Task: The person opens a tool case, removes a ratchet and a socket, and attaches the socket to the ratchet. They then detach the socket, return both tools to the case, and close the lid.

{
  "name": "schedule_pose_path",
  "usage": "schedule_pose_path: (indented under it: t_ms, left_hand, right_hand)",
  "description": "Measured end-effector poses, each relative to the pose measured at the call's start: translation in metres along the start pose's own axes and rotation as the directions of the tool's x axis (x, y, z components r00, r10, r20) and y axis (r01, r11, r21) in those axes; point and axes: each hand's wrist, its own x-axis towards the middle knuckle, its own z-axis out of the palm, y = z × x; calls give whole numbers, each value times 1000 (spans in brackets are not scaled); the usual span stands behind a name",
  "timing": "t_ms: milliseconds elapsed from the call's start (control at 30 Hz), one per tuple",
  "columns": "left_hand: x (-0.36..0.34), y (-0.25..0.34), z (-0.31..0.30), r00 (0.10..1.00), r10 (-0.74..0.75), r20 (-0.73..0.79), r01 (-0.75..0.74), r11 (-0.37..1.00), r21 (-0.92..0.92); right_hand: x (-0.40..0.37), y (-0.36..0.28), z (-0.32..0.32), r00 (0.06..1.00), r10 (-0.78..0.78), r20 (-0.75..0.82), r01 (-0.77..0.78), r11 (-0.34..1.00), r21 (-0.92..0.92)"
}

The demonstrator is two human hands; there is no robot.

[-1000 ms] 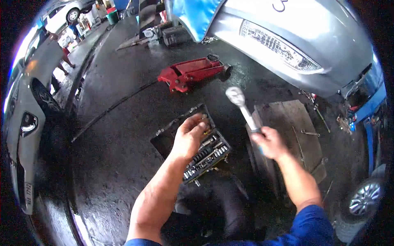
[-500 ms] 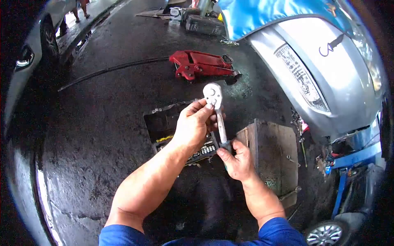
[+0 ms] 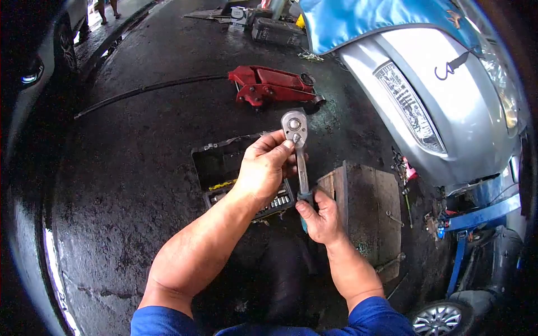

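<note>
Upright in front of me is a ratchet wrench, its round head uppermost and the small direction lever facing me. My left hand grips it just below the head, with the thumb by the lever. Lower down, my right hand is wrapped round the dark and teal handle. Behind my left forearm, an open socket set case lies on the floor, with several sockets in its tray. My left hand and forearm hide part of that case.
A red floor jack with a long handle lies ahead on the dark wet floor. To the right are a wooden box with a wrench on it and a silver car's bumper under a blue cover. A black case stands at the back.
The ratchet's head has turned a little, so its round face shows more squarely. Both hands keep their hold on it. The view has shifted slightly.
</note>
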Motion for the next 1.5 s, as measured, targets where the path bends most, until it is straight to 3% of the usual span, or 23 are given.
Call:
schedule_pose_path:
  t_ms: [100,133,167,200,267,300,400,433,467,533,633,733,800,833,967,1033,1100,1167,1200,1267,1333,1400,1500]
  left_hand:
    - [1,0,-1,1000,2,-25,-2,1000,-5]
    - [3,1,0,999,24,-39,-27,997,-66]
    - [3,1,-5,996,76,-44,-76,997,4]
    - [0,8,-6,992,117,-52,-113,991,75]
    - [11,13,-24,994,94,-58,-83,982,170]
    - [14,19,-30,990,107,-93,-90,981,170]
    - [0,58,-8,911,181,-370,-61,948,314]
    - [-7,72,13,871,134,-473,-76,987,140]
    - [-10,61,-4,903,307,-301,-253,945,205]
    - [-6,70,-10,921,255,-294,-248,967,62]
    - [1,80,-15,869,298,-394,-282,954,100]
    - [-3,81,-28,880,314,-357,-290,949,121]
    - [-9,85,-34,935,292,-202,-275,955,108]
    - [0,80,-23,881,331,-339,-318,943,96]
    - [7,83,-37,887,363,-285,-329,931,159]
    - [1,82,-22,796,436,-420,-400,900,175]
    - [-4,80,-16,792,450,-413,-411,893,185]
    - [0,81,-34,834,463,-299,-416,885,210]
    - [-1,96,-12,799,303,-519,-254,953,165]
    - [4,84,-42,797,510,-324,-349,827,441]
    - [17,82,-59,850,447,-280,-414,894,170]
    - [11,84,-56,841,448,-302,-384,889,250]
    - [11,85,-57,848,457,-267,-403,885,234]
  right_hand:
    - [4,-2,5,993,-116,-9,116,993,-27]
    - [5,-2,5,998,5,55,2,990,-141]
    - [8,-2,11,997,-18,81,15,999,41]
    - [13,-12,9,988,-4,153,21,994,-107]
    - [25,20,13,947,190,260,-221,971,92]
    - [33,30,25,986,117,121,-132,984,116]
    - [53,72,59,986,119,114,-97,978,-183]
    - [55,91,75,956,225,186,-178,954,-240]
    - [54,109,92,910,329,252,-249,920,-303]
    - [52,118,122,827,435,357,-185,809,-558]
    - [51,104,158,684,597,419,-196,704,-682]
    - [47,148,203,671,670,318,-367,672,-643]
    - [48,157,221,666,670,328,-370,679,-635]
    - [49,158,228,665,670,331,-376,683,-627]
    - [47,129,236,619,743,254,-547,640,-540]
    - [46,116,236,601,767,224,-587,614,-528]
    - [42,144,257,592,803,70,-643,523,-559]
    - [41,118,243,618,774,139,-650,603,-463]
    - [40,130,254,657,745,119,-626,626,-464]
    - [38,172,279,660,745,94,-698,654,-291]
    - [37,131,253,564,826,6,-755,518,-403]
    - [34,138,255,654,755,54,-662,605,-443]
    - [33,149,260,645,763,44,-689,606,-398]
